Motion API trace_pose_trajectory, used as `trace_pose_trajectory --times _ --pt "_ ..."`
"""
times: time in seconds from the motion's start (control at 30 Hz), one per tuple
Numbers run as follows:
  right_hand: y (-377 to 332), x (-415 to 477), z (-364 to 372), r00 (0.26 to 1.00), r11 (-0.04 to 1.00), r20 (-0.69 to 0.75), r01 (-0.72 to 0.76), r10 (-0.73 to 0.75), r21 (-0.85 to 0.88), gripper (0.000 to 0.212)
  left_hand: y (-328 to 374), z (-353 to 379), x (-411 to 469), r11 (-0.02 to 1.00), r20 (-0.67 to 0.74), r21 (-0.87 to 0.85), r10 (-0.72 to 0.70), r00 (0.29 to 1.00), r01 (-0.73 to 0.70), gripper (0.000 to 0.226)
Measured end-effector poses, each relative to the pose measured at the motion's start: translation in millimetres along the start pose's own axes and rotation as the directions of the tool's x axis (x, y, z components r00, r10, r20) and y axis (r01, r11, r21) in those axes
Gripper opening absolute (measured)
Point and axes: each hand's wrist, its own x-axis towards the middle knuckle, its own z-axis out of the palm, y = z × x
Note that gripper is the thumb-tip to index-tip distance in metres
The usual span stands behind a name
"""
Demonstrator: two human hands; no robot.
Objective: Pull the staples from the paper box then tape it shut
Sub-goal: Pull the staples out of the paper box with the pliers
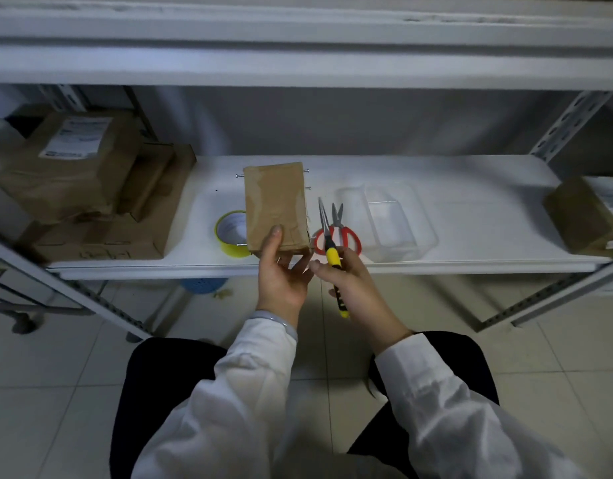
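Observation:
A small brown paper box [275, 202] lies on the white shelf [471, 202], with metal pins sticking out of its left and right sides. My left hand [281, 271] grips its near end, thumb on top. My right hand [353, 281] holds yellow-and-black long-nose pliers [329, 250], jaws pointing away along the box's right side, near a pin at the near right corner. A yellow roll of tape [231, 233] stands just left of the box. Red-handled scissors [339, 233] lie to the right, partly behind the pliers.
A clear plastic container [391, 219] sits right of the scissors. Stacked cardboard parcels [87, 188] fill the shelf's left end, and another parcel [585, 216] sits at the right end. An upper shelf [298, 60] overhangs. Below are tiled floor and a blue basket [203, 284].

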Motion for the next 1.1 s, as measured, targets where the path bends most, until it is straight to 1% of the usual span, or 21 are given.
trace_pose_trajectory --times 0.03,0.13,0.2,0.3,0.37,0.57,0.7,0.87,0.93,1.0,1.1 --pt "2.7 -1.8 1.1 1.0 1.0 -0.001 0.009 -0.009 -0.002 0.027 0.4 -0.8 -0.9 1.0 -0.003 0.003 0.011 1.0 -0.011 0.062" --pt "6.0 -8.0 2.6 1.0 1.0 -0.012 -0.009 0.008 -0.005 0.023 0.5 -1.4 -5.4 1.0 -0.024 -0.013 0.027 0.999 -0.027 0.037" --pt "7.5 -10.4 1.9 0.999 0.999 -0.032 -0.005 0.003 -0.05 0.024 1.4 -2.5 -9.1 1.0 -0.046 -0.015 0.022 0.999 -0.023 0.028" --pt "11.5 -15.5 -1.1 0.997 0.985 -0.035 0.058 -0.064 -0.163 0.017 2.0 -8.6 -13.0 1.0 -0.078 -0.019 0.021 0.997 -0.022 0.023" --pt "16.2 -20.8 -1.8 0.995 0.969 -0.035 0.088 -0.099 -0.233 0.02 2.2 -12.1 -15.8 0.999 -0.111 -0.033 0.018 0.994 -0.021 0.021" --pt "30.7 -29.4 -2.7 0.989 0.91 -0.047 0.107 -0.137 -0.401 0.017 1.2 -13.9 -16.8 0.995 -0.093 -0.1 0.011 0.996 -0.021 0.028" --pt "32.9 -28.2 -5.0 0.985 0.911 -0.05 0.131 -0.163 -0.39 0.014 0.0 -11.2 -17.5 0.994 -0.086 -0.106 0.015 0.996 -0.024 0.026" --pt "35.8 -26.4 -4.9 0.984 0.947 -0.085 0.123 -0.155 -0.296 0.008 -0.3 -7.2 -18.3 0.994 -0.077 -0.102 0.027 0.997 -0.035 0.023" --pt "36.3 -26.3 -4.1 0.982 0.956 -0.107 0.122 -0.155 -0.268 0.003 -0.2 -4.2 -18.6 0.996 -0.07 -0.081 0.032 0.997 -0.037 0.025" --pt "35.7 -26.1 -4.0 0.979 0.962 -0.131 0.119 -0.154 -0.246 0.009 0.3 -1.6 -17.3 0.997 -0.081 -0.067 0.036 0.996 -0.042 0.027" --pt "32.5 -25.6 -4.7 0.979 0.966 -0.131 0.124 -0.156 -0.225 0.014 1.2 1.2 -16.1 0.996 -0.08 -0.078 0.041 0.996 -0.048 0.042"
